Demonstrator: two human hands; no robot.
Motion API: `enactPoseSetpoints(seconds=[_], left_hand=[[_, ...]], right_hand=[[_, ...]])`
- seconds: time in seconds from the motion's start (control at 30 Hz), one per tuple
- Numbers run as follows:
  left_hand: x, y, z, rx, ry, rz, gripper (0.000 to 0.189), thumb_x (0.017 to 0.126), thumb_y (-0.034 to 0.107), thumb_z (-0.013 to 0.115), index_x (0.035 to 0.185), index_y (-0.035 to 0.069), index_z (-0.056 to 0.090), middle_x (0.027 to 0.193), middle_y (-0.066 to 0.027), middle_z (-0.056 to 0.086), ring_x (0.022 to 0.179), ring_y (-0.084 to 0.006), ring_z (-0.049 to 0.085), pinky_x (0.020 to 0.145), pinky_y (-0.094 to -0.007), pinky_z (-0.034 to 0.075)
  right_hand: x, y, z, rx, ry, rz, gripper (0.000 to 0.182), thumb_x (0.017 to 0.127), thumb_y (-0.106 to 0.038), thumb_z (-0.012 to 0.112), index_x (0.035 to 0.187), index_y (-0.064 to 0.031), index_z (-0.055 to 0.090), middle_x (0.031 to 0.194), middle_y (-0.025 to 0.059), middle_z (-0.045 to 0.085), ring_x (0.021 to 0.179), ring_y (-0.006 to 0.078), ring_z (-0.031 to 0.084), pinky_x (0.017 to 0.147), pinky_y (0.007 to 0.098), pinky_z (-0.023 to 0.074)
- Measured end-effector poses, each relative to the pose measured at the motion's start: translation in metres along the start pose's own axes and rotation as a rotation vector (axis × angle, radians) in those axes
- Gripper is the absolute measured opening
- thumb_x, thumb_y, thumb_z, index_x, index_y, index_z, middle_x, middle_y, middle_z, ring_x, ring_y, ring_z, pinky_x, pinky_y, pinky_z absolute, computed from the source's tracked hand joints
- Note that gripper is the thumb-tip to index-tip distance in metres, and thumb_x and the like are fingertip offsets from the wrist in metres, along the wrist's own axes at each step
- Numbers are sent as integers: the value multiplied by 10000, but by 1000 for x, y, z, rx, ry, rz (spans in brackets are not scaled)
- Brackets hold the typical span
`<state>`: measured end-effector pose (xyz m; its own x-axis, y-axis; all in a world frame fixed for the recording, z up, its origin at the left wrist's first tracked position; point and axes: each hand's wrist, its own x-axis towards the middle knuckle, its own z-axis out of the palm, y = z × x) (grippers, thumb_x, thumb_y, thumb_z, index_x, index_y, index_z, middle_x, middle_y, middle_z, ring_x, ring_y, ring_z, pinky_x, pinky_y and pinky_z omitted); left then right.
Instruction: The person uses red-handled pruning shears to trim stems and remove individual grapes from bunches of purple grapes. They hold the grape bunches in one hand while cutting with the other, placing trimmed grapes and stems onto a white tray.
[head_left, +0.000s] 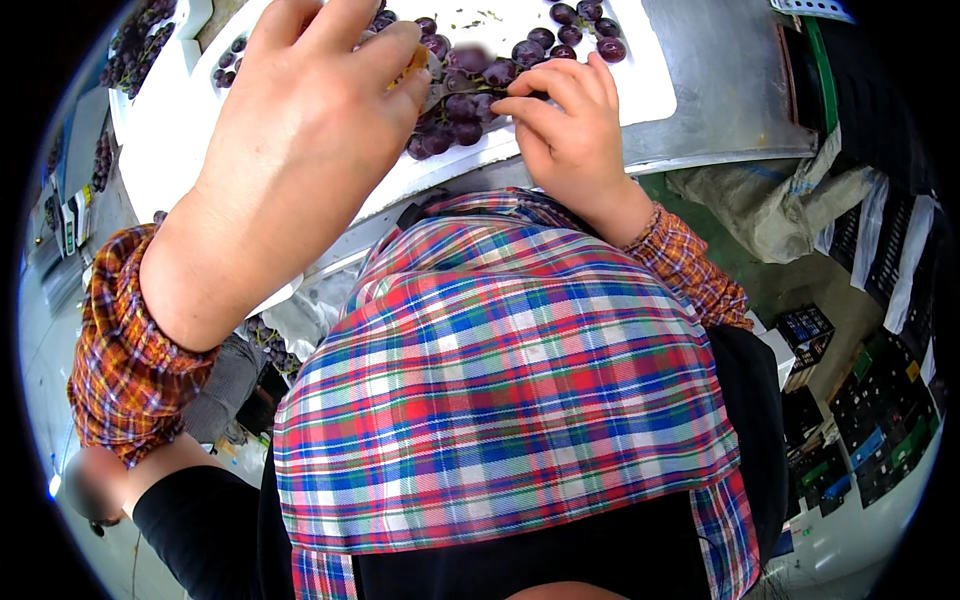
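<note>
My left hand (322, 112) is closed around a small hand tool with an orange-yellow handle (414, 66), seemingly snips; its metal part is among the grapes and partly hidden. Thumb and index finger of my right hand (574, 120) are on a bunch of dark purple grapes (461, 109), at a thin green stem. That bunch lies at the near edge of a white tray or board (645, 94). More grapes (570, 34) lie beyond my right fingers. Small green bits are scattered on the white surface.
A metal table (720, 97) carries the white surface. More grapes (139, 52) are at the far left, and others (274, 341) hang or lie below the table's left side. Plastic sheeting (772, 210) and dark crates (885, 412) stand at right. Another person (97, 484) is partly visible lower left.
</note>
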<state>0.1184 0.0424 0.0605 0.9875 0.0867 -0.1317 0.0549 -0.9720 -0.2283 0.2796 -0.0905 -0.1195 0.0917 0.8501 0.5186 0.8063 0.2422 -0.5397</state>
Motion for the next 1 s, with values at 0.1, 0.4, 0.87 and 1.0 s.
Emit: enactPoseSetpoints(seconds=[0.1, 0.4, 0.87, 1.0], left_hand=[[0, 2, 1, -18, 23, 3, 346, 716, 41, 654, 1055, 83, 703, 1219, -64, 596, 1120, -267, 513, 960, -406, 403], [-7, 3, 15, -49, 86, 6, 382, 718, 56, 638, 1094, 101, 691, 1252, -58, 570, 1127, -266, 502, 965, -420, 390], [-13, 3, 20, -125, 136, -11, 364, 717, 49, 642, 1072, 99, 700, 1226, -39, 595, 1082, -252, 521, 955, -406, 394], [-14, -1, 26, -163, 177, -6, 363, 705, 27, 657, 1056, 100, 709, 1192, -40, 621, 1040, -243, 534, 928, -387, 406]], right_hand=[[3, 4, -4, -12, 35, 96, 130, 745, -112, 704, 873, -129, 701, 946, -11, 621, 1014, 243, 552, 1008, 589, 305], [11, 7, -6, -155, -54, 106, 138, 745, -147, 733, 879, -145, 702, 976, -20, 607, 1014, 239, 537, 1010, 563, 314], [10, 9, -3, -83, -25, 89, 72, 730, -120, 729, 779, -135, 678, 913, -14, 619, 960, 233, 557, 993, 524, 339], [12, 11, -4, -32, 3, 80, 69, 730, -114, 724, 772, -126, 669, 896, 0, 626, 927, 241, 568, 955, 482, 371]])
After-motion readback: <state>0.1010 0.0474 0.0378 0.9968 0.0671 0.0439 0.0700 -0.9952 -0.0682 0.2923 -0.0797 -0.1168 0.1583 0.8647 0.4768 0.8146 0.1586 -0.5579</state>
